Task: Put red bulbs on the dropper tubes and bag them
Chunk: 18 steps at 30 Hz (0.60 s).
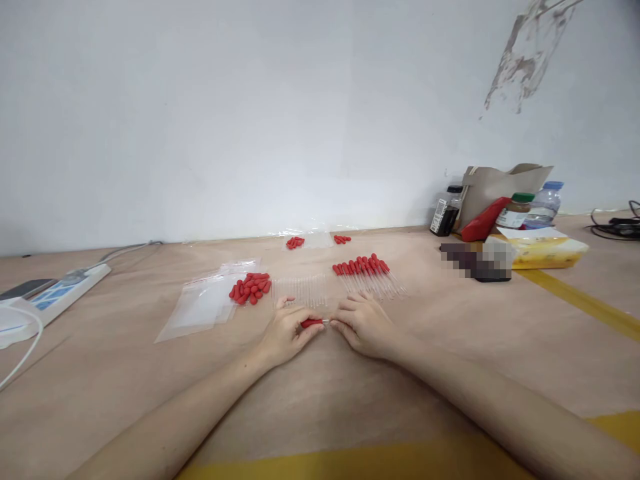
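My left hand [291, 331] pinches a red rubber dropper bulb [312, 323] between thumb and finger. From the right, my right hand [364, 325] is closed on a thin glass dropper tube [326, 321], whose end meets the bulb; most of the tube is hidden by the fingers. Just beyond the hands lies a row of bare glass tubes [303, 289]. To its left is a pile of loose red bulbs [250, 289], partly on clear plastic bags [200, 303]. Several droppers with red bulbs fitted [367, 267] lie side by side at the right.
More red bulbs [295, 243] lie by a clear bag [319, 239] near the wall. At left is a white power strip [70, 293] with cables. At right stand a tissue pack [545, 252], a dark bottle [447, 212], a jar [515, 212] and a grey bag [495, 190].
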Each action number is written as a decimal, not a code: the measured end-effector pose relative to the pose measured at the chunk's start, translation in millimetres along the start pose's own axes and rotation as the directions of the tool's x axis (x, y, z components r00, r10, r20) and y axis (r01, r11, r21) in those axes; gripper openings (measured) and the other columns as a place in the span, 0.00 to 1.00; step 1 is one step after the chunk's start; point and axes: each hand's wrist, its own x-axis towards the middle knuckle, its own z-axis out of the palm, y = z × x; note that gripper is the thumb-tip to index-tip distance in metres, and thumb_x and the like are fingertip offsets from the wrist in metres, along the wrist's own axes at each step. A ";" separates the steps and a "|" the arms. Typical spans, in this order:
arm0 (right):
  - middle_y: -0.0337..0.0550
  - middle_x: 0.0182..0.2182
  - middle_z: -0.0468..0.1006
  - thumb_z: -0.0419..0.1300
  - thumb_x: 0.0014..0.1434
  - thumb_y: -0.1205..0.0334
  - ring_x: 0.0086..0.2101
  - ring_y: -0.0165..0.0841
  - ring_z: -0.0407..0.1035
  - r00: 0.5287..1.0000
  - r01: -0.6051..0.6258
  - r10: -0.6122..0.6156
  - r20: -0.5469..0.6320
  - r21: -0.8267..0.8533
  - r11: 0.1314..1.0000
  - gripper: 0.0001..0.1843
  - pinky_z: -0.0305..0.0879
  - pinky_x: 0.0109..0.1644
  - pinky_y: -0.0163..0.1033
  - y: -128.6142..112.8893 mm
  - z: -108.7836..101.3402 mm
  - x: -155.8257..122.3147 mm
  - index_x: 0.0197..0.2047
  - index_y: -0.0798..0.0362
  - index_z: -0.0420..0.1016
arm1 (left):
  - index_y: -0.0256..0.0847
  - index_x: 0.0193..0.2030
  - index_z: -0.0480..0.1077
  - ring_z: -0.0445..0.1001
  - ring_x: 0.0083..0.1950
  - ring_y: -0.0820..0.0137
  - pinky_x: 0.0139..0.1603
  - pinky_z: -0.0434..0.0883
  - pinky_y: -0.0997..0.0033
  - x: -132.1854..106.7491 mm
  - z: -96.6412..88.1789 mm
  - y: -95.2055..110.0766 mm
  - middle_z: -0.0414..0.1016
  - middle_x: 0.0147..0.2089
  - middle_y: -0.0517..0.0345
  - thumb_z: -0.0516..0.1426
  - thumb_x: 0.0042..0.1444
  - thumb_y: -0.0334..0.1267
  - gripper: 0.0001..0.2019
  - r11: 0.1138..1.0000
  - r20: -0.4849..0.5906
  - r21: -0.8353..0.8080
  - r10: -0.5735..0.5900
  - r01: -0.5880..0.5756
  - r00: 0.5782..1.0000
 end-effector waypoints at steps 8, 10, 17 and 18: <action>0.42 0.26 0.76 0.50 0.55 0.60 0.28 0.32 0.67 0.828 -0.560 0.559 0.047 0.140 0.817 0.13 0.54 0.30 0.35 33.4 -8.7 5.6 0.29 0.52 0.75 | 0.40 0.41 0.68 0.66 0.29 0.72 0.32 0.64 0.73 -4.9 1.7 -7.1 0.69 0.32 0.58 0.52 0.55 0.40 0.10 0.986 -0.112 -0.045 -0.164 0.160 0.980; 0.42 0.25 0.76 0.51 0.53 0.58 0.27 0.33 0.67 0.723 -0.688 0.689 0.051 0.144 0.711 0.13 0.54 0.28 0.35 45.8 -7.0 14.5 0.26 0.53 0.74 | 0.40 0.34 0.69 0.65 0.27 0.73 0.33 0.63 0.73 -4.7 2.2 -5.6 0.67 0.26 0.60 0.51 0.56 0.39 0.08 0.993 -0.031 -0.029 -0.115 0.115 0.993; 0.46 0.29 0.77 0.50 0.54 0.54 0.34 0.38 0.69 0.653 -0.753 0.757 0.022 -0.088 0.652 0.16 0.55 0.37 0.40 57.0 13.6 50.0 0.26 0.51 0.75 | 0.39 0.26 0.65 0.60 0.21 0.76 0.25 0.58 0.77 -4.9 1.7 -3.5 0.61 0.19 0.65 0.51 0.56 0.39 0.10 0.991 0.089 -0.048 -0.121 0.125 0.989; 0.47 0.29 0.77 0.49 0.54 0.54 0.34 0.39 0.69 0.653 -0.750 0.757 0.012 -0.128 0.649 0.16 0.54 0.39 0.42 56.6 16.9 53.5 0.27 0.52 0.75 | 0.38 0.24 0.64 0.59 0.21 0.77 0.25 0.57 0.77 -5.1 1.6 -3.6 0.60 0.19 0.66 0.51 0.55 0.40 0.11 0.989 0.095 -0.051 -0.132 0.137 0.987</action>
